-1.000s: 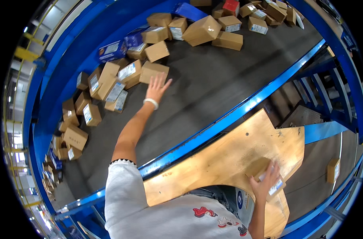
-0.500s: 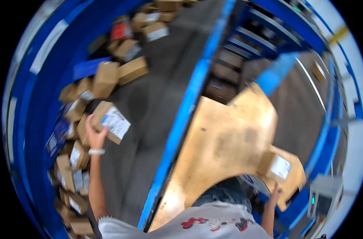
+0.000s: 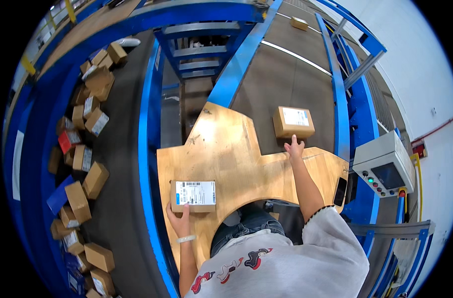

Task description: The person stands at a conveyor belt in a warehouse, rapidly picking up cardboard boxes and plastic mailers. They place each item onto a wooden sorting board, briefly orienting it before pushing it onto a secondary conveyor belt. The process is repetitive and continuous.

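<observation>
- Moved since half a second ago: one labelled carton [image 3: 195,193], then above the left belt [image 3: 123,164], is now over the wooden table [image 3: 219,154], left of the frame's centre; a second carton [image 3: 295,122] has gone from the table's right end to the right belt [image 3: 259,102], in the upper right.
- Left hand [image 3: 179,218]: clamped on the labelled carton, fingers along its left side, thumb on its near face.
- Right hand [image 3: 295,148]: fingers apart, just below the second carton; one fingertip meets its near edge in view, though I cannot tell whether they touch.
</observation>
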The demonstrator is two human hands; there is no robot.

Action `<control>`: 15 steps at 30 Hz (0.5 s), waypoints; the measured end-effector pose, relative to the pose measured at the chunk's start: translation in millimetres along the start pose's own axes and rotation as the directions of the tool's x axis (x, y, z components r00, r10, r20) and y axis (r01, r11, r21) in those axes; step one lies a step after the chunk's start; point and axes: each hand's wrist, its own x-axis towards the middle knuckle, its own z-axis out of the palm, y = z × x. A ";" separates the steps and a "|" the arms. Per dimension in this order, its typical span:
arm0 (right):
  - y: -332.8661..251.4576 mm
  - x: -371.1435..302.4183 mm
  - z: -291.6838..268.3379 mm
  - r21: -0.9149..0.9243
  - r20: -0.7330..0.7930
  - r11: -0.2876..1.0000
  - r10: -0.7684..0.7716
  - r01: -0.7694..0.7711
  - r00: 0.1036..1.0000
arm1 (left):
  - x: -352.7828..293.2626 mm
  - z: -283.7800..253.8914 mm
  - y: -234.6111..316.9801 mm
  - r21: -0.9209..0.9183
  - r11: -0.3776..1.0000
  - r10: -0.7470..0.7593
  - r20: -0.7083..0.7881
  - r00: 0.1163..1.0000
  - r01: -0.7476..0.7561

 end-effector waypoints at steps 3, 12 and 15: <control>6.6 -22.4 -4.4 -0.122 0.402 0.984 0.169 -0.130 0.900 | 16.1 -13.7 19.4 -0.140 0.986 -0.068 0.150 0.986 0.089; -36.6 -253.8 -69.9 -0.419 0.469 0.729 0.684 -0.541 0.559 | 10.3 114.1 58.9 -0.031 0.990 -0.076 0.707 0.703 0.139; -37.1 -269.5 -37.9 -0.241 0.364 0.819 0.574 -0.521 0.733 | 6.8 155.6 71.6 -0.053 0.994 0.009 0.904 0.427 0.093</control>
